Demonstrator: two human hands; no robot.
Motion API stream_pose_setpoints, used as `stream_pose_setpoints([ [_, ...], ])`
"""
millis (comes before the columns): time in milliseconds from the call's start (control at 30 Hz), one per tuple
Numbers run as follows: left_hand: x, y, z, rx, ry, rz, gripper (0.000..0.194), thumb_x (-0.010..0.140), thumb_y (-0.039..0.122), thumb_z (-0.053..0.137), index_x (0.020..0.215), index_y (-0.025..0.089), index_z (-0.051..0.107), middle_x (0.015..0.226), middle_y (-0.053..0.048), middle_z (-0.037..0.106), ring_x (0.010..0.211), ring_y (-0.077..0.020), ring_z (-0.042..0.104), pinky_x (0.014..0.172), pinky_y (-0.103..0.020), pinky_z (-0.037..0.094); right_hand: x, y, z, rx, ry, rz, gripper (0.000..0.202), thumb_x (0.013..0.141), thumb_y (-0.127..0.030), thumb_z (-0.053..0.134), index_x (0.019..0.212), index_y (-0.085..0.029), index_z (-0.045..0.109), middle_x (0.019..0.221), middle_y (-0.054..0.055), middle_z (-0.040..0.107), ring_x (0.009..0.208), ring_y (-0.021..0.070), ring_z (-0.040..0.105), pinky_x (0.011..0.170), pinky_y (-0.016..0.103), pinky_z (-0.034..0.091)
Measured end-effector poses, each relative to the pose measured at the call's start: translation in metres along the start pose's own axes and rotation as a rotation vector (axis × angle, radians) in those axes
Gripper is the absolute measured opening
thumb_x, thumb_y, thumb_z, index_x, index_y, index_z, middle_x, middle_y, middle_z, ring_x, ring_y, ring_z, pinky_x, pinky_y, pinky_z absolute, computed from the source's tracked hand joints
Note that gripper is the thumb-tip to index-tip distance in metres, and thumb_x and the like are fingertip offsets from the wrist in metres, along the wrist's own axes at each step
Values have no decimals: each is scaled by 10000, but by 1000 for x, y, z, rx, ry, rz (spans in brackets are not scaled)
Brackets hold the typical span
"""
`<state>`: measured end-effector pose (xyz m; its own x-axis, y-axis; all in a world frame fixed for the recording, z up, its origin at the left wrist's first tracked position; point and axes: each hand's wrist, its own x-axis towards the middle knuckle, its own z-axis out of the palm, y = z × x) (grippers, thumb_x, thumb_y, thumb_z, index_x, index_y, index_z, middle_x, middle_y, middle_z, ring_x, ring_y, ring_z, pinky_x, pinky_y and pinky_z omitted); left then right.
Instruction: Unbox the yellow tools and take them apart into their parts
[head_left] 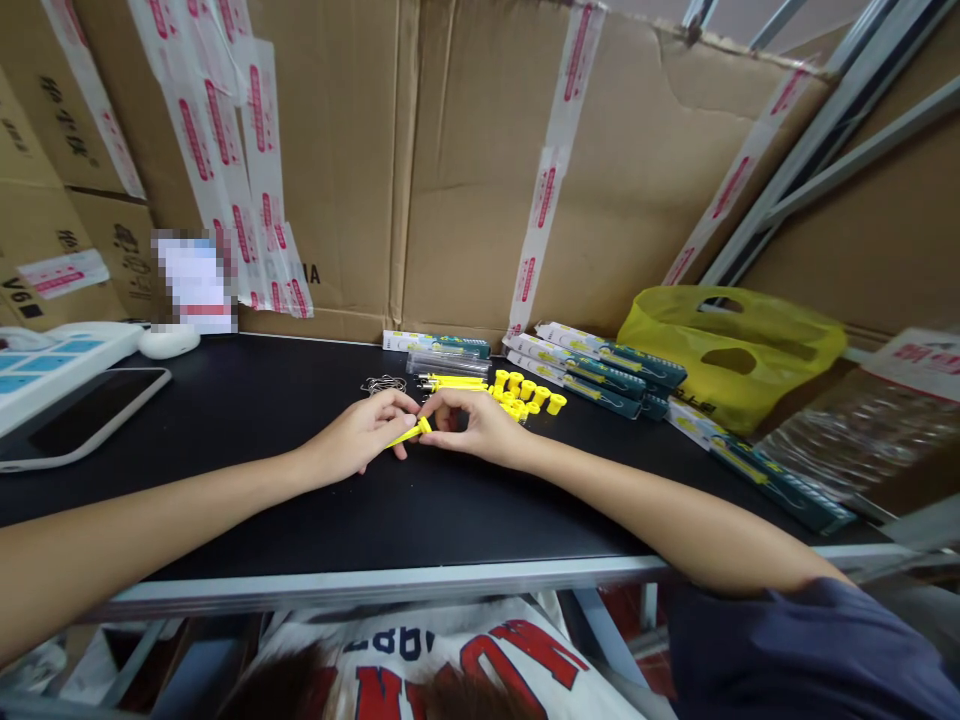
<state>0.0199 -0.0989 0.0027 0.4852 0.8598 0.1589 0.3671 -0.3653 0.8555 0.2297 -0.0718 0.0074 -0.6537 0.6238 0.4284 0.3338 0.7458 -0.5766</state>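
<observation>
Over the middle of the black tabletop (450,510), my left hand (358,432) is closed around a slim yellow plastic stick (406,435) that widens at its right end. My right hand (480,428) pinches that wide end between thumb and forefinger; whether it is a separate cap I cannot tell. Just behind my hands lie several yellow rods with dark tips (459,382) and clear plastic tubes (448,363). Bent metal wire pieces (384,384) sit behind my left hand. Several small yellow caps (529,390) are grouped behind my right hand, which partly hides them.
Slim printed boxes (592,365) are stacked at the back right, beside a yellow plastic bag (720,350) and a clear bag (862,430). A phone (90,415) and a white device with blue panels (64,365) lie left. Cardboard (465,180) walls the back. The table's metal edge (390,590) runs in front.
</observation>
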Motion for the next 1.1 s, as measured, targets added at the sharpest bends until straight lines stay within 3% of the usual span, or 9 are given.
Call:
stream_pose_setpoints([
  [367,-1,4,-1,18,9,-5,325,848,396,509,1098,188,498,757,-21,631,670,-161,636,327,-138,340,5,2,-16,116,-71,8,293,769,-358,683,960,-152,600,731,-18,562,625,98,499,589,231,430],
  [467,-1,6,-1,10,18,-1,305,859,391,500,1073,174,516,721,-19,619,626,-145,615,325,-139,326,8,-2,-41,-5,-66,-8,234,798,-316,641,961,-151,609,782,5,593,664,106,512,622,238,432],
  [600,-2,5,0,-3,12,6,317,885,435,472,1058,179,543,727,-18,603,604,-135,595,328,-146,357,-4,0,-91,-348,-67,71,181,860,-285,529,933,-158,636,818,34,627,682,119,525,638,251,403],
  [733,-4,7,0,7,24,12,314,882,446,491,1041,182,555,740,-13,594,589,-121,584,349,-147,374,-33,15,-124,-522,-271,291,169,849,-270,505,874,-166,636,776,36,626,668,134,535,614,253,386],
  [900,-6,10,-1,56,46,42,317,867,465,523,992,182,593,795,-17,600,614,-114,583,406,-168,416,-52,29,-129,-433,-421,575,160,812,-206,492,963,-168,528,762,26,615,619,133,560,563,234,406],
  [1100,-6,13,-3,187,114,139,290,863,436,539,917,178,660,787,-15,599,649,-120,565,505,-206,442,-50,30,-126,-439,-396,576,157,810,-197,478,966,-195,493,762,27,628,576,136,557,538,237,411],
])
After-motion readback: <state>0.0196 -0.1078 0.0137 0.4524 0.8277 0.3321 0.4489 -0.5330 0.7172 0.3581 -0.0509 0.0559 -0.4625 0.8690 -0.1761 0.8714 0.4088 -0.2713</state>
